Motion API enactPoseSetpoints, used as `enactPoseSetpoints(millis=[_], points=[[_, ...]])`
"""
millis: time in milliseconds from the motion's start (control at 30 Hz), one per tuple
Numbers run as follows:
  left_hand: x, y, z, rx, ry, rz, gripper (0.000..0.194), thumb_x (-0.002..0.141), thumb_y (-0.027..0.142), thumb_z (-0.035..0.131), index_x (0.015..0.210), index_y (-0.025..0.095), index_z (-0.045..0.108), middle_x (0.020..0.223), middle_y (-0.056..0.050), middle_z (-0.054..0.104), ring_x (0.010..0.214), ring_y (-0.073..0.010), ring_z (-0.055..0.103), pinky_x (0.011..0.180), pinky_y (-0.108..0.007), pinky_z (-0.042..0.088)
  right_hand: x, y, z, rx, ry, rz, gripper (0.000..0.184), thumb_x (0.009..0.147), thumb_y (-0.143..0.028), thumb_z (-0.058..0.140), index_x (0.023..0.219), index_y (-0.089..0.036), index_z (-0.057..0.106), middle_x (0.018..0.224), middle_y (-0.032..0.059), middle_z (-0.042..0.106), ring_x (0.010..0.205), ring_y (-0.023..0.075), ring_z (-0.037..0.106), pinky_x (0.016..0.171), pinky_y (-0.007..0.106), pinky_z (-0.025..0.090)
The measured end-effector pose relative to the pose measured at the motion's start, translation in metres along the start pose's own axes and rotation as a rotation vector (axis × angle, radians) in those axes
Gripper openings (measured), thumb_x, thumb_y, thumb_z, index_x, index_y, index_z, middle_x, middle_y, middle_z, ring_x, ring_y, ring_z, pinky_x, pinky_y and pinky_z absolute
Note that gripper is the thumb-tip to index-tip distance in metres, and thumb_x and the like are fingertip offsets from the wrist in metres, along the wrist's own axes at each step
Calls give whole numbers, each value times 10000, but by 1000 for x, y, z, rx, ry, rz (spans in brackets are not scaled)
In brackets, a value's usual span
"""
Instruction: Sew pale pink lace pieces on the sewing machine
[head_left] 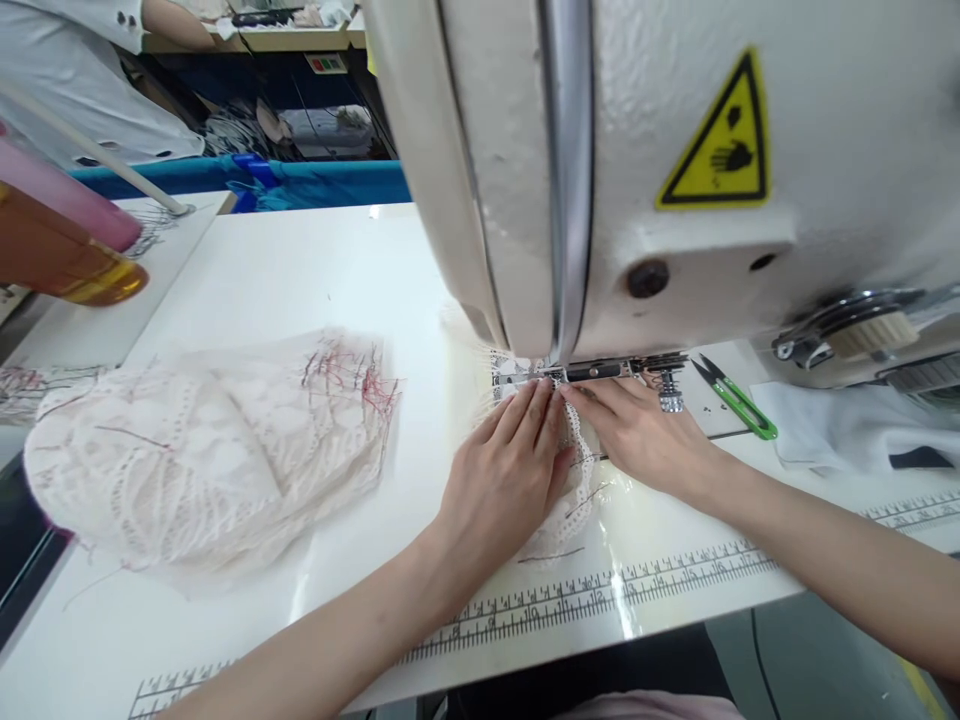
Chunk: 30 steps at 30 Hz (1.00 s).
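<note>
A strip of white lace (577,500) lies under the head of a sewing machine (480,200), its front end towards me. Dark thread ends lie across it. My left hand (514,455) rests flat on the lace, its outstretched fingertips close to the presser foot (555,375). From the other side my right hand (645,430) lies at the lace's right edge, fingers extended towards the same spot and partly hidden beneath a black metal attachment (600,370). The needle point cannot be made out.
White lace pieces (210,470) with red and dark threads lie in a pile on the left. Green thread snips (735,395) and a white cloth (847,425) are at the right. A ruler strip (562,605) lines the front edge. Another person's arm (176,22) shows behind.
</note>
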<state>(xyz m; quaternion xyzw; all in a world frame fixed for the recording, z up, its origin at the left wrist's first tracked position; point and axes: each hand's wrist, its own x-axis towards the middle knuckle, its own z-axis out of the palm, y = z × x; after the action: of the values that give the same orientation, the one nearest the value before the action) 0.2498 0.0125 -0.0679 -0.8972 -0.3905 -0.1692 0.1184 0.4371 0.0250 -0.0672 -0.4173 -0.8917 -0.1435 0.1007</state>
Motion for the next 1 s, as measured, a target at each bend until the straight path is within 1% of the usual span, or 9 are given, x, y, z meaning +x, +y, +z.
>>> enactPoseSetpoints(millis=[233, 433, 600, 700, 800, 867, 933, 1000], points=[[-2, -1, -1, -24, 0, -20, 426, 953, 283, 449, 1254, -2, 547, 1303, -190, 558, 1228, -289, 534, 968, -415, 523, 0, 0, 0, 24, -11, 8, 448, 868, -40, 345, 1255, -110, 559, 1205, 101, 625, 955, 221, 570, 855, 410, 455], [-1, -1, 1, -27, 8, -16, 427, 953, 284, 448, 1246, -9, 553, 1297, -198, 561, 1222, -292, 539, 965, -413, 524, 1, 0, 0, 9, 9, 5, 428, 891, -58, 341, 1258, -106, 556, 1206, 107, 625, 948, 228, 582, 861, 423, 454], [-2, -1, 3, -43, 6, -20, 422, 955, 285, 440, 1254, 8, 551, 1301, -193, 559, 1233, -290, 531, 955, -424, 529, 2, -1, 0, 28, -10, 26, 429, 888, -56, 342, 1250, -124, 563, 1179, 98, 642, 934, 226, 591, 858, 423, 449], [-1, -2, 1, -37, 10, -15, 423, 953, 289, 451, 1255, 9, 548, 1300, -189, 565, 1228, -285, 536, 957, -415, 524, 2, 0, -1, 19, 37, 28, 420, 874, -41, 362, 1222, -135, 578, 1178, 79, 649, 903, 209, 600, 845, 402, 446], [2, -2, -13, -31, 29, -6, 381, 943, 274, 481, 1216, 26, 579, 1264, -174, 605, 1189, -279, 569, 962, -416, 509, 1, 4, -7, 42, 132, -2, 395, 845, -9, 398, 1142, -151, 616, 1169, 44, 661, 839, 172, 604, 773, 347, 444], [2, -1, -30, -50, 21, 21, 302, 934, 243, 500, 1156, 77, 620, 1178, -133, 667, 1081, -250, 629, 893, -398, 525, 0, 9, -12, 124, 168, -47, 355, 849, -1, 401, 1058, -160, 640, 1119, 24, 680, 822, 146, 600, 715, 307, 434], [-4, 0, -48, -98, 9, 129, 224, 923, 239, 526, 1071, 133, 656, 1060, -80, 711, 936, -205, 658, 775, -348, 528, -2, 15, -18, 247, 182, -126, 325, 867, -4, 387, 961, -170, 650, 1011, 6, 702, 846, 132, 594, 678, 279, 424], [-16, 2, -61, -106, 27, 314, 177, 902, 267, 566, 995, 162, 674, 1007, -59, 714, 871, -185, 638, 679, -312, 495, -2, 19, -21, 394, 166, -219, 318, 880, -11, 377, 882, -177, 649, 898, -7, 703, 854, 127, 589, 663, 267, 423]])
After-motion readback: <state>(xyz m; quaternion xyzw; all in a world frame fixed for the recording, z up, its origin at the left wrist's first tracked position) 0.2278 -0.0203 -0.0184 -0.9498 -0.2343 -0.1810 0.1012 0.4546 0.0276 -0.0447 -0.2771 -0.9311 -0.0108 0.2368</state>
